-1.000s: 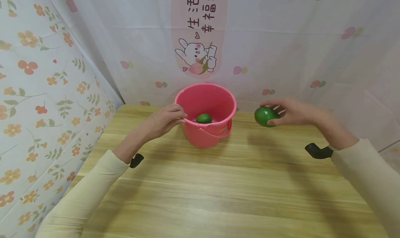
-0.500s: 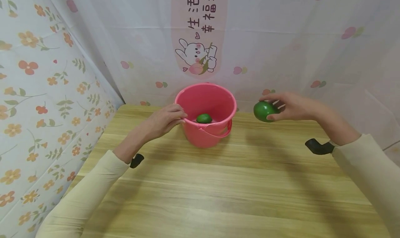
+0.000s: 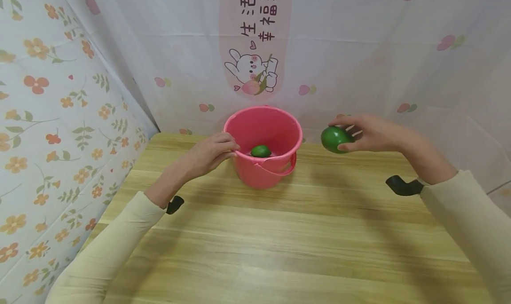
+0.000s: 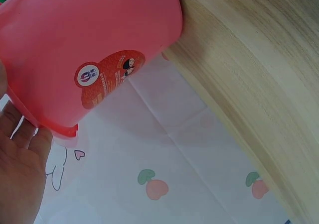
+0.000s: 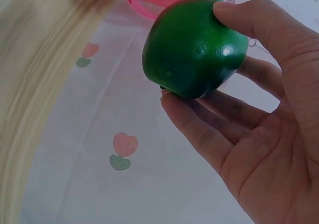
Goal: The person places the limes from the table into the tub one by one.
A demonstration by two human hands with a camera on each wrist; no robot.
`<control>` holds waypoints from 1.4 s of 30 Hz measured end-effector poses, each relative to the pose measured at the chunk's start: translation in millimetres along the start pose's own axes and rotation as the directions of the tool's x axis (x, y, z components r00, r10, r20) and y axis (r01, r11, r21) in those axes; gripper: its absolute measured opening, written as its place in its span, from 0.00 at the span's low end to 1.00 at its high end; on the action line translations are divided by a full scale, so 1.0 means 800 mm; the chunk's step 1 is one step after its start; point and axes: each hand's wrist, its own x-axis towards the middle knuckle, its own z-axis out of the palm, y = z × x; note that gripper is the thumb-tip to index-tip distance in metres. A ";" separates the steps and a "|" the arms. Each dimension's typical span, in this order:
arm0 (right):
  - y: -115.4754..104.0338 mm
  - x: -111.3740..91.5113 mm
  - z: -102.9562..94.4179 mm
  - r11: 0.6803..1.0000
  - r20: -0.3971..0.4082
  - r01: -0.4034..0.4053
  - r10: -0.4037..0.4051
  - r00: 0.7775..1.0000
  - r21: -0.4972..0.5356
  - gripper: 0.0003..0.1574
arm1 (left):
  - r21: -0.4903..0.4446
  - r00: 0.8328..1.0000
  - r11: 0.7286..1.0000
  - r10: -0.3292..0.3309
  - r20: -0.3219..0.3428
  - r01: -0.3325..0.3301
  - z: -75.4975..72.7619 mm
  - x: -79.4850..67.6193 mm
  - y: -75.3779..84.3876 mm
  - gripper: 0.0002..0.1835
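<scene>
A pink bucket (image 3: 259, 173) stands upright at the back of the table, its handle hanging down on the right. My left hand (image 3: 209, 155) grips its left rim, with fingers (image 4: 22, 132) at the rim in the left wrist view. Inside the bucket lies a small green fruit (image 3: 261, 151). To the right of the bucket, my right hand (image 3: 371, 135) holds a glossy green mango-like fruit (image 3: 334, 140) in the air. The right wrist view shows the thumb (image 5: 244, 16) on one side of this fruit (image 5: 192, 50) and the fingertips on the other.
The wooden table (image 3: 255, 242) extends in front of the bucket. Behind it hangs a white printed cloth (image 3: 359, 64) with a rabbit picture, close to the bucket's back. A floral cloth (image 3: 52, 131) borders the left side.
My right hand has risen slightly with the green fruit and shifted a little left towards the bucket. My left hand and the bucket have stayed put.
</scene>
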 end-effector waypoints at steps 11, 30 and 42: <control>-0.007 0.007 -0.006 1.000 -0.022 0.003 -0.004 1.000 -0.029 0.35 | -0.010 1.000 1.000 0.006 -0.010 -0.006 0.000 0.001 -0.001 0.11; -0.017 0.013 -0.015 0.998 -0.026 -0.017 0.015 1.000 -0.059 0.36 | -0.006 1.000 1.000 0.007 -0.013 -0.007 0.000 -0.002 -0.002 0.11; -0.026 0.022 -0.021 0.996 -0.033 -0.015 0.012 0.999 -0.085 0.36 | -0.018 1.000 0.999 0.026 -0.014 -0.026 0.001 0.000 -0.002 0.10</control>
